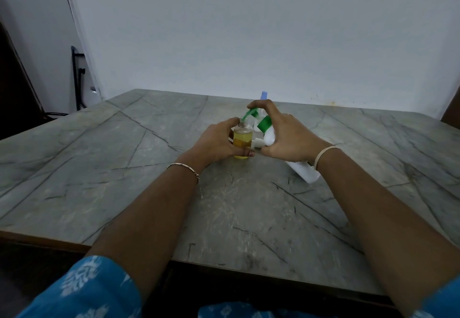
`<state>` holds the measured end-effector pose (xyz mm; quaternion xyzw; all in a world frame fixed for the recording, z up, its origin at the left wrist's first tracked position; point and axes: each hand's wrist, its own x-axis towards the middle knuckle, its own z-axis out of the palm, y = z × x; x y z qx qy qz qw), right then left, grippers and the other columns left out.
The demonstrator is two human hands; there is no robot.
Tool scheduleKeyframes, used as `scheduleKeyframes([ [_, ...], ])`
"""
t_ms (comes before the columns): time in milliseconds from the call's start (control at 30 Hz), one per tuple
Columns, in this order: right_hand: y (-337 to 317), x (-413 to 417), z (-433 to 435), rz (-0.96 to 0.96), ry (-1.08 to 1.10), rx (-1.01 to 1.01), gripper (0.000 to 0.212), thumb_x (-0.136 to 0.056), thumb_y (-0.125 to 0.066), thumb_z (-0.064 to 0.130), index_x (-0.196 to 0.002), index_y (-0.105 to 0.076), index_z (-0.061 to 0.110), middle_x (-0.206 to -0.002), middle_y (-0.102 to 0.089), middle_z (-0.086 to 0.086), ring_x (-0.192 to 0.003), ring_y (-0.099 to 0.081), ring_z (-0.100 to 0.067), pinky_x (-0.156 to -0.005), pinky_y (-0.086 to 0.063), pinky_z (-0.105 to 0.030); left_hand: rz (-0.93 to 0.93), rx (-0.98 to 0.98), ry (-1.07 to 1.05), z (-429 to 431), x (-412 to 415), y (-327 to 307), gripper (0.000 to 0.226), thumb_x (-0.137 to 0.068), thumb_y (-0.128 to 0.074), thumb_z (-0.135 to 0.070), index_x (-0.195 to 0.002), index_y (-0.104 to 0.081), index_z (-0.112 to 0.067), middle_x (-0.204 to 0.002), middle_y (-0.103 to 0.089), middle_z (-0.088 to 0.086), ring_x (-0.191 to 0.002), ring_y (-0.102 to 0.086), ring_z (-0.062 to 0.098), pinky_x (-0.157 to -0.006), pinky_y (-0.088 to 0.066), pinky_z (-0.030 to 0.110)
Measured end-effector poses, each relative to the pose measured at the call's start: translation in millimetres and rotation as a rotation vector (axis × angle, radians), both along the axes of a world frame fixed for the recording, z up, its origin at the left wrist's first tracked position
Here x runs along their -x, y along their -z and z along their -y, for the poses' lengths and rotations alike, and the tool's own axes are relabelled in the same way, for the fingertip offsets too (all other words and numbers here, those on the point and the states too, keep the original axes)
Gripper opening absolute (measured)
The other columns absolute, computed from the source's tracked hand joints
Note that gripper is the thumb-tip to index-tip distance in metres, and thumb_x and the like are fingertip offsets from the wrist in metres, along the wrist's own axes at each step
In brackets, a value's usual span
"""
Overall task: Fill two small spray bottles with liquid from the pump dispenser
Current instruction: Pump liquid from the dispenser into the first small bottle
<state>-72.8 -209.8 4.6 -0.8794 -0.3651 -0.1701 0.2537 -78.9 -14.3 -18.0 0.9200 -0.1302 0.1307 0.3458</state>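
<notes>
Grey veined stone table [99, 168], plain pale wall [249, 31], dim light

The bench [99, 168] is showing a matt, grey, stone-veined top. The small spray bottle [242, 134] is looking like clear glossy plastic, and the pump dispenser [303, 171] like smooth white plastic. The sleeve [82, 290] is showing printed blue cloth, and the bracelet [184, 167] is showing thin metal.

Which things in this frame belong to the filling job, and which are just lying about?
Job: small bottle, gripped by left hand; pump dispenser, tilted in right hand, green nozzle at the bottle's mouth; blue-capped bottle behind, likely the second.
Lying about: black stand by the wall.
</notes>
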Motion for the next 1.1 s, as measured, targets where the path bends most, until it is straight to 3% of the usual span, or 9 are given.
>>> scheduleKeyframes([
  [100,-0.4,-0.1,-3.4,-0.01,-0.011,-0.033,0.077,-0.069,-0.075,0.017,-0.13,-0.031,0.033,-0.105,-0.063,-0.006,-0.079,-0.063,-0.021,-0.072,-0.055,-0.04,-0.006,-0.014,-0.01,-0.3,-1.3,0.3,0.087,-0.058,-0.087,-0.049,-0.133,-0.051,-0.021,-0.115,-0.068,0.002,-0.098,-0.065,0.018,-0.092,-0.053,0.037],
  [233,-2.0,-0.5,-7.7,-0.003,-0.017,-0.054,0.072,-0.07,-0.075,0.015,-0.127,-0.033,0.027,-0.108,-0.059,-0.002,-0.088,-0.061,-0.022,-0.077,-0.053,-0.036,-0.001,-0.015,-0.012,-1.0,-2.1,1.2,0.086,-0.057,-0.087,-0.05,-0.131,-0.053,-0.022,-0.113,-0.069,0.001,-0.096,-0.066,0.017,-0.091,-0.053,0.038],
  [400,0.6,-2.3,-6.4,0.04,-0.002,-0.031,0.075,-0.069,-0.074,0.016,-0.131,-0.034,0.029,-0.105,-0.06,-0.001,-0.078,-0.057,-0.015,-0.065,-0.044,-0.026,0.013,0.0,0.0,-0.1,0.9,0.0,0.077,-0.06,-0.088,-0.044,-0.126,-0.054,-0.022,-0.11,-0.069,-0.002,-0.095,-0.065,0.014,-0.084,-0.05,0.028],
  [567,3.3,-3.3,-0.3,0.089,0.015,0.05,0.086,-0.071,-0.073,0.025,-0.141,-0.026,0.041,-0.109,-0.062,-0.005,-0.081,-0.057,-0.02,-0.076,-0.045,-0.032,0.014,-0.017,-0.002,0.2,1.4,-0.6,0.085,-0.063,-0.087,-0.042,-0.135,-0.048,-0.019,-0.117,-0.065,0.0,-0.098,-0.062,0.015,-0.086,-0.047,0.026],
  [833,0.8,-0.6,-6.4,0.076,0.018,0.008,0.074,-0.069,-0.075,0.017,-0.131,-0.035,0.028,-0.115,-0.059,0.0,-0.088,-0.055,-0.021,-0.079,-0.047,-0.034,0.011,-0.022,-0.008,-0.1,-1.3,0.9,0.084,-0.06,-0.087,-0.047,-0.131,-0.052,-0.02,-0.115,-0.068,0.002,-0.097,-0.064,0.017,-0.089,-0.052,0.035],
  [1100,2.2,-1.8,-5.7,0.107,0.042,0.037,0.076,-0.071,-0.075,0.019,-0.134,-0.034,0.031,-0.115,-0.059,-0.002,-0.083,-0.052,-0.02,-0.068,-0.037,-0.024,0.006,-0.026,-0.014,0.3,-1.3,0.0,0.088,-0.061,-0.086,-0.046,-0.136,-0.048,-0.02,-0.122,-0.065,0.002,-0.101,-0.062,0.016,-0.09,-0.049,0.029],
])
